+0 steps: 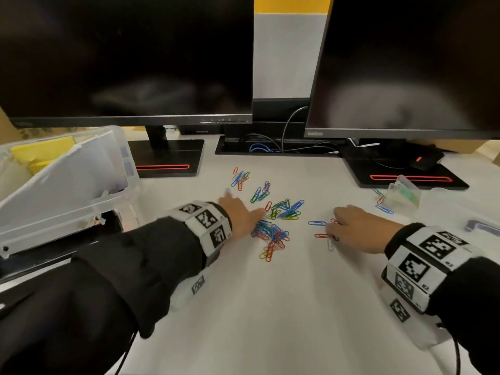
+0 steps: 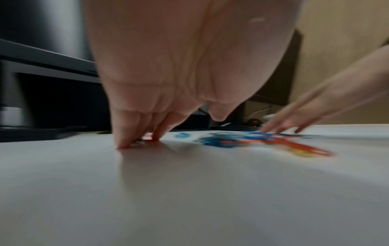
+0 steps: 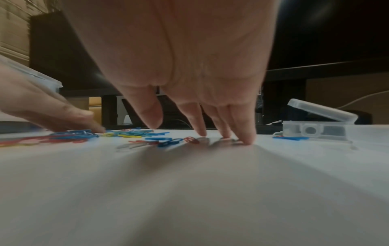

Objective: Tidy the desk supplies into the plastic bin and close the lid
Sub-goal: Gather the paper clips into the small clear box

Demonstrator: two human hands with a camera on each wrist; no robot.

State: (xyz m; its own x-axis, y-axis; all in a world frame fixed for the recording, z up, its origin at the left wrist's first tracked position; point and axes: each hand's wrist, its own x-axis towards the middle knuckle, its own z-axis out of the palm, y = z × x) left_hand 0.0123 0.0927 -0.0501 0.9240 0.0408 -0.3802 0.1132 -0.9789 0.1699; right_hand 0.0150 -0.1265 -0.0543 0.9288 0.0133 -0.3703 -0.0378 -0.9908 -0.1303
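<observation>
Coloured paper clips lie scattered in several clumps on the white desk. My left hand lies flat among them, fingers spread, fingertips pressed on the desk beside the blurred clips. My right hand rests to the right, its fingertips touching the desk by a few loose clips. The clear plastic bin stands at the left with its lid raised. A small clear clip case stands with its lid up at the right, and shows as the clip case in the right wrist view.
Two dark monitors stand at the back on black bases. Cables sit in a slot between them. Yellow pads lie inside the bin. A translucent lid piece lies at the far right.
</observation>
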